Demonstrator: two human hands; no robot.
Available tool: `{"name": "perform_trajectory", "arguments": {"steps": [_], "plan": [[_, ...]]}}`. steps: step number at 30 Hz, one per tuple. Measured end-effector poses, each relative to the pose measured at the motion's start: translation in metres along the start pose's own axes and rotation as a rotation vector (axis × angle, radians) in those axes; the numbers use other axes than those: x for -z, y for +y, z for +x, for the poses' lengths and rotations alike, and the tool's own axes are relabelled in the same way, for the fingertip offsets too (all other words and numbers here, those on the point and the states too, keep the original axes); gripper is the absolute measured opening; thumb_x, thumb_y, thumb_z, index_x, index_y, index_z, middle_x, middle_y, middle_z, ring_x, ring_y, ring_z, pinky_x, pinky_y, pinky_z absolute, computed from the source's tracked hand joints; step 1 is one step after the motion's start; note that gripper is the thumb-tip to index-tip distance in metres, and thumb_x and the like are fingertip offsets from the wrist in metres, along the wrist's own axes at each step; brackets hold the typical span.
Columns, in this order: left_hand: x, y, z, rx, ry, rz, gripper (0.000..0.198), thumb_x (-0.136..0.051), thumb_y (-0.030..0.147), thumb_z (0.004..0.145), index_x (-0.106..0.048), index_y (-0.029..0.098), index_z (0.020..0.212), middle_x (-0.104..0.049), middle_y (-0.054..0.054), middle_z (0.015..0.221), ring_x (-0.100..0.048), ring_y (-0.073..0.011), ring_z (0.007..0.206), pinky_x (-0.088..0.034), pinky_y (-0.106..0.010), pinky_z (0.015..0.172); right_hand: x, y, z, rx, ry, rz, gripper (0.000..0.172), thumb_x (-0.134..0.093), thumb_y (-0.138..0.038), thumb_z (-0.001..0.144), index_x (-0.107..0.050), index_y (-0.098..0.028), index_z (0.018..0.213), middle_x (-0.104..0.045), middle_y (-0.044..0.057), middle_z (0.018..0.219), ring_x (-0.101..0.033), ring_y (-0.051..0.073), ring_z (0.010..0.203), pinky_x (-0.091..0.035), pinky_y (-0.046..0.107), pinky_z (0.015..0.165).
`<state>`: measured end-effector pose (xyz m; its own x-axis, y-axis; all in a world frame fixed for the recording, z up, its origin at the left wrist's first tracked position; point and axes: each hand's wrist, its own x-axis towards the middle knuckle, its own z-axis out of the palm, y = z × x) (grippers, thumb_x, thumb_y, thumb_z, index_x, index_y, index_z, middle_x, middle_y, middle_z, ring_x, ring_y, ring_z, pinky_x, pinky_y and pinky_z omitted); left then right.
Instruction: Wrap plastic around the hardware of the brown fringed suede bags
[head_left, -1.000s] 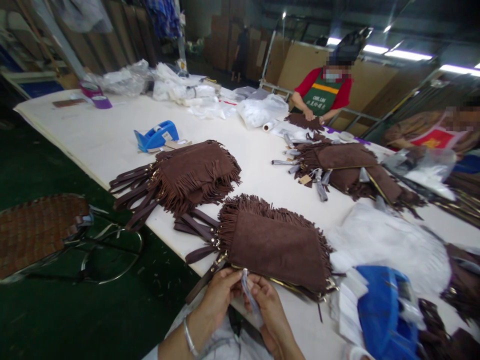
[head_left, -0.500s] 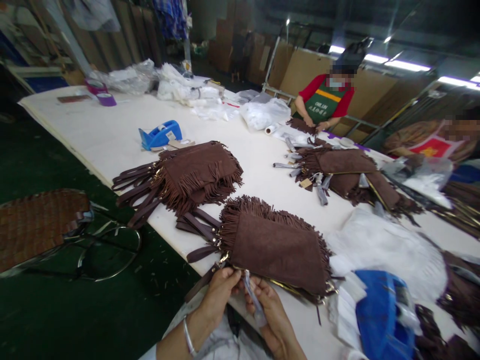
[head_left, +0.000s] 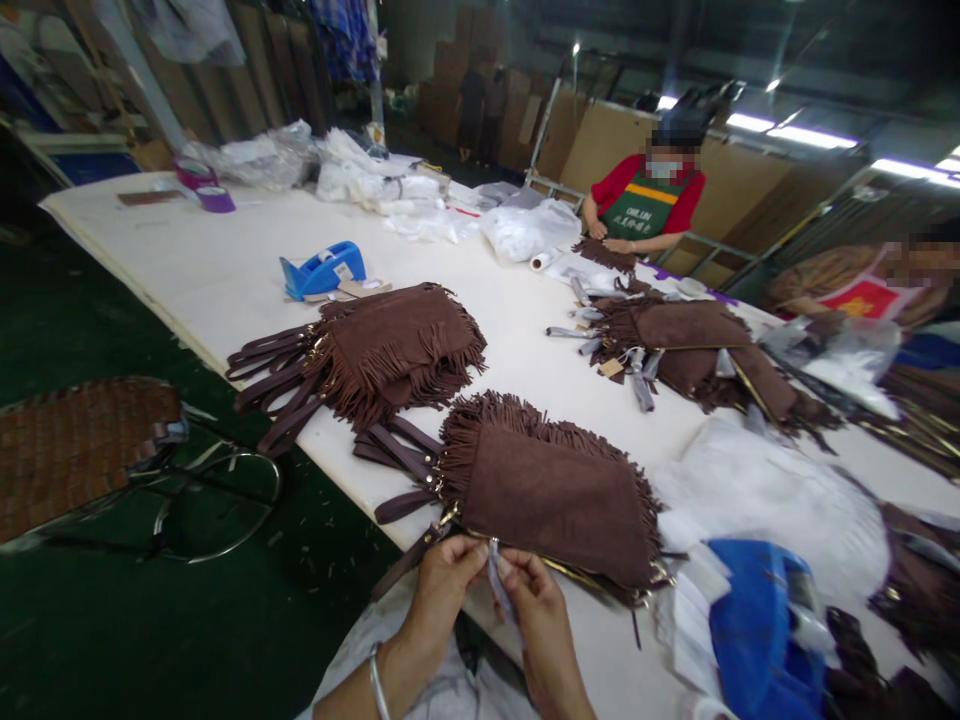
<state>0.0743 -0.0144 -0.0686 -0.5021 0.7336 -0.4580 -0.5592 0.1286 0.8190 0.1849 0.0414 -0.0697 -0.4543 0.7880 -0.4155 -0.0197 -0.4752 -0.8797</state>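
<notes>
A dark brown fringed suede bag lies at the top of a stack at the table's near edge, its gold zip towards me. From the zip hangs a zipper pull wrapped in greyish clear plastic. My left hand, a silver bangle at its wrist, is closed with thumb and finger pinching at the upper left side of the pull. On the other side my right hand is closed, thumb and fingers pinching the plastic wrap. Fingertips partly hide the pull. Brown wrist straps stick out left of the stack.
More fringed bags lie behind to the left, others to the right. Blue tape dispensers stand at back left and near right. White plastic lies right. A co-worker handles brown fringe across the table.
My right hand has shifted slightly up, its fingers closer to the top of the wrapped pull. The pull hangs straighter. The co-worker's hands have moved a little; the bags lie as before.
</notes>
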Motion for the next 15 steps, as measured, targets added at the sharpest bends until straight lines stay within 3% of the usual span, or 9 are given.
{"name": "perform_trajectory", "arguments": {"steps": [3,7,10,15], "plan": [[-0.001,-0.002,0.000,-0.007,0.016,0.007,0.026,-0.072,0.038,0.071,-0.072,0.014,0.078,-0.066,-0.004,0.070,-0.055,-0.0167,0.067,-0.040,-0.026,0.064,-0.005,0.002,-0.003,0.092,0.060,-0.082,0.030,-0.074,-0.044,0.072,-0.064,-0.018,0.082,-0.065,0.001,0.071,-0.057,0.014,0.064,-0.045,0.022,0.058],[-0.002,-0.003,0.001,0.051,-0.016,-0.074,0.023,-0.072,0.035,0.072,-0.072,0.013,0.079,-0.068,-0.006,0.076,-0.058,-0.0171,0.071,-0.043,-0.026,0.067,-0.007,0.004,-0.006,0.102,0.046,-0.059,0.032,-0.072,-0.046,0.072,-0.063,-0.018,0.085,-0.067,0.002,0.078,-0.061,0.017,0.073,-0.047,0.025,0.065],[-0.004,0.002,0.002,0.099,-0.041,-0.150,0.020,-0.073,0.031,0.070,-0.072,0.013,0.079,-0.068,-0.006,0.075,-0.059,-0.0168,0.070,-0.044,-0.026,0.067,-0.006,0.004,-0.006,0.058,0.038,-0.014,0.033,-0.073,-0.046,0.072,-0.063,-0.018,0.086,-0.066,0.001,0.075,-0.059,0.014,0.067,-0.045,0.022,0.059],[-0.006,0.011,0.004,0.141,-0.119,-0.199,0.016,-0.073,0.027,0.068,-0.069,0.012,0.072,-0.066,-0.004,0.069,-0.058,-0.0155,0.064,-0.046,-0.027,0.064,-0.004,0.002,-0.005,-0.086,0.015,0.098,0.035,-0.076,-0.044,0.070,-0.061,-0.016,0.083,-0.058,-0.003,0.061,-0.044,0.006,0.047,-0.035,0.017,0.044]]}}
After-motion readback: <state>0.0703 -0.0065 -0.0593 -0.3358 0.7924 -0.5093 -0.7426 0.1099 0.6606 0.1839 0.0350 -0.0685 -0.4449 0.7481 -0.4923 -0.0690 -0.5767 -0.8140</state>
